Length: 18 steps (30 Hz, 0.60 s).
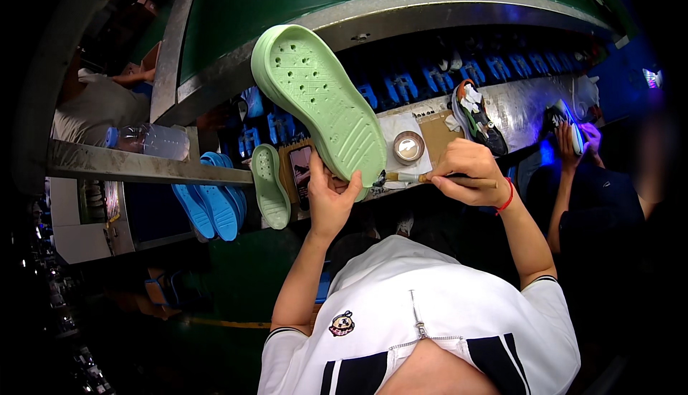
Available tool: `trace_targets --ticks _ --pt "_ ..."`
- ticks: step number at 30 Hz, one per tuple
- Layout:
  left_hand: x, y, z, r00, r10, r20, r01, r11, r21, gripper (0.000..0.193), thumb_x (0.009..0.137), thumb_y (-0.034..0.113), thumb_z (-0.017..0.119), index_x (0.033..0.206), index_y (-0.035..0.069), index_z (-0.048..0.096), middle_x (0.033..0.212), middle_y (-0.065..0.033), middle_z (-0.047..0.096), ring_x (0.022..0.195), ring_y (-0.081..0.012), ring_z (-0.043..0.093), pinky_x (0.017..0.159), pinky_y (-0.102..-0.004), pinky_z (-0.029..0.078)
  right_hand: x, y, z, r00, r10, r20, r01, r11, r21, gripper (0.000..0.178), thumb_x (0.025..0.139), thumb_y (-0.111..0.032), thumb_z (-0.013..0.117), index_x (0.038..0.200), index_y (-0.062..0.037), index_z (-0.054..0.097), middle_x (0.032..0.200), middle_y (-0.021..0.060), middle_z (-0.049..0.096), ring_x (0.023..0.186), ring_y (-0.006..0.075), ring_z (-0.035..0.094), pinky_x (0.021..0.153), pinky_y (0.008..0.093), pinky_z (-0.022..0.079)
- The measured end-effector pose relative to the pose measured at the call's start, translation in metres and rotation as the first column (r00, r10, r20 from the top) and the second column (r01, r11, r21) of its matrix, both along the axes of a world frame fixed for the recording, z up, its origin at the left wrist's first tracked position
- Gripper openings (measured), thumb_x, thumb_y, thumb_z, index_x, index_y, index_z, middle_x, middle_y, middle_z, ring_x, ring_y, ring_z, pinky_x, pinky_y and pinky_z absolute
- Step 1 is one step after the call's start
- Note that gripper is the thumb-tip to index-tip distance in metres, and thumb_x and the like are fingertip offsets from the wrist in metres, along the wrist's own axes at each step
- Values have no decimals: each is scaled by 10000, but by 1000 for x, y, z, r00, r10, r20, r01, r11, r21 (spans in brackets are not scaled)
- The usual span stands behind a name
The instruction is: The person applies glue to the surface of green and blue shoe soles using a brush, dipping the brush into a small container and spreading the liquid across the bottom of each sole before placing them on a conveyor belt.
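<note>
A light green shoe sole (322,101), its inner face with holes and ridges turned toward me, is held up by my left hand (330,198) at its lower end. The fingers are closed round its edge. In my right hand (469,173) is a brush (408,177) with a wooden handle, its bristle end at the sole's lower tip. Behind the brush a round tub (408,147) stands on white paper. Left of my left hand lies another green sole (269,187), with a phone (301,173) beside it.
Several blue soles (215,201) are stacked at the left near a clear bottle (150,141). A dark shoe stuffed with paper (479,119) stands on the bench. Blue holders (437,80) line the conveyor behind. At right, a co-worker's hands (571,141) hold a shoe (566,119).
</note>
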<state>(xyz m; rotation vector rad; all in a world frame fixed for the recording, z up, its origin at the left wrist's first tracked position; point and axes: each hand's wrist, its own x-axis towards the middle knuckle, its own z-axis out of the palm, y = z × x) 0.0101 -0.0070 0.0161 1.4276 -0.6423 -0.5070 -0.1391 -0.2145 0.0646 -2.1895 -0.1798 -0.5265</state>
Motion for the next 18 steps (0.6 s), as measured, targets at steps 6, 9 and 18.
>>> trace_targets --ticks 6,9,18 --pt "-2 -4 0 999 4 -37 -3 1000 18 657 810 -45 601 1355 -19 234 1130 -159 557 986 -199 604 833 -304 525 1 -2 2 1000 12 -8 -12 1000 -5 65 718 -38 686 763 -63 646 647 63 576 614 231 551 569 326 409" --pt "-1 -10 2 998 -26 -50 26 1000 0 610 811 -36 603 1321 -23 268 1125 -157 558 987 -191 603 820 -301 531 0 -3 3 999 -28 30 28 999 18 72 718 -29 688 769 -62 649 645 65 567 618 232 548 565 321 407" --pt "69 -121 78 968 -251 7 249 956 -153 549 799 -23 619 1252 -28 310 1084 -179 588 905 -208 630 713 -313 561 -67 -22 14 899 -421 124 297 792 534 86 812 13 571 825 53 646 735 143 635 626 167 599 583 241 444"
